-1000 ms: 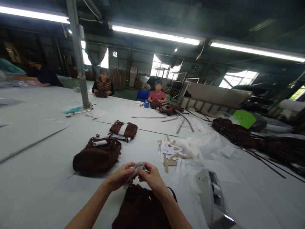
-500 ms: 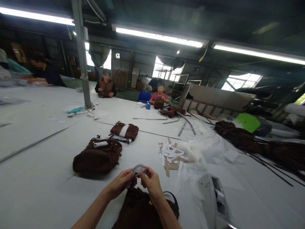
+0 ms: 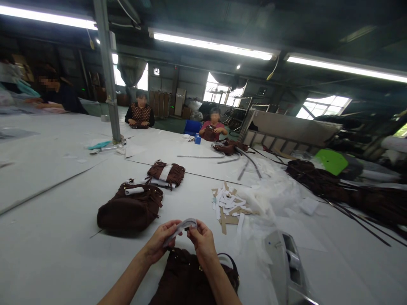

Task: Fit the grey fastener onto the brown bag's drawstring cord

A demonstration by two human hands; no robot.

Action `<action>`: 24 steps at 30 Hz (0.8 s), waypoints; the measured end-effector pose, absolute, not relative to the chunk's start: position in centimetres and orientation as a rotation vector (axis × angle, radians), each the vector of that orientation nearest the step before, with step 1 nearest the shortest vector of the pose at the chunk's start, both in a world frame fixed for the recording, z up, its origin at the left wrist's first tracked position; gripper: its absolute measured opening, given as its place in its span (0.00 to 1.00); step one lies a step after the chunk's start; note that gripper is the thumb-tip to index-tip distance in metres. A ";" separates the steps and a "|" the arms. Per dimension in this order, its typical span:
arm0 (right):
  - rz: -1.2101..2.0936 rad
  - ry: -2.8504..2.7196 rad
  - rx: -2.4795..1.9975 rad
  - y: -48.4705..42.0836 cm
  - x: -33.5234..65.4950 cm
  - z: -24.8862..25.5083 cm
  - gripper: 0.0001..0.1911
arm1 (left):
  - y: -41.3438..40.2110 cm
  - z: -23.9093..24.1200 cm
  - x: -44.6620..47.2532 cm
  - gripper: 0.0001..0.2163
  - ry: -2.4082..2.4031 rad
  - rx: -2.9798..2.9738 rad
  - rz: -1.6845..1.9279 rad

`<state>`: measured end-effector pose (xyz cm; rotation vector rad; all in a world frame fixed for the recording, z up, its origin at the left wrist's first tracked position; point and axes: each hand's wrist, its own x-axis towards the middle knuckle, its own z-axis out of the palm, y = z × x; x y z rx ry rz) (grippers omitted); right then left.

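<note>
Between my two hands is a curved strap wrapped in pale grey, translucent material [image 3: 181,227]. My left hand [image 3: 161,241] pinches its lower left end, while the fingers of my right hand [image 3: 202,242] close round the right end of the curve. Just below them lies a dark brown bag [image 3: 182,275] with gold-coloured eyelets, partly hidden by my right forearm. A dark loop handle [image 3: 231,261] stands up at its right side. Whether the wrapped strap joins the bag is hidden behind my fingers.
Left of my hands sit a brown bag [image 3: 127,212] and a fringed brown bag [image 3: 165,173]. Paper and card strips [image 3: 229,205] lie ahead, with a grey tape dispenser [image 3: 286,262] to the right. Brown straps and bags [image 3: 333,186] pile up far right. Several people work around the table.
The wrapped strap has been turned and lies flatter, stretching from lower left to upper right. My left hand has shifted slightly down and left, still gripping; the bag stays put.
</note>
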<state>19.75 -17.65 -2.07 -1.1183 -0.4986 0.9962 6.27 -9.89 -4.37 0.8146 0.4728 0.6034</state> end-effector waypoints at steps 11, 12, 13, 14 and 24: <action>1.028 -0.318 -0.987 -18.1 18.7 -2.0 0.26 | -10.6 -5.0 7.3 0.19 0.586 0.770 0.781; 1.021 -0.299 -0.964 -18.2 18.2 -2.0 0.28 | -10.7 -5.0 7.4 0.19 0.593 0.755 0.798; 1.017 -0.281 -0.945 -18.3 17.7 -2.0 0.29 | -10.7 -5.0 7.5 0.19 0.601 0.741 0.814; 1.019 -0.267 -0.933 -18.4 17.3 -2.1 0.29 | -10.8 -5.0 7.6 0.19 0.609 0.728 0.827; 1.086 -0.524 -1.222 -19.4 16.0 -4.6 0.18 | -10.6 -5.5 7.5 0.15 0.642 0.780 0.780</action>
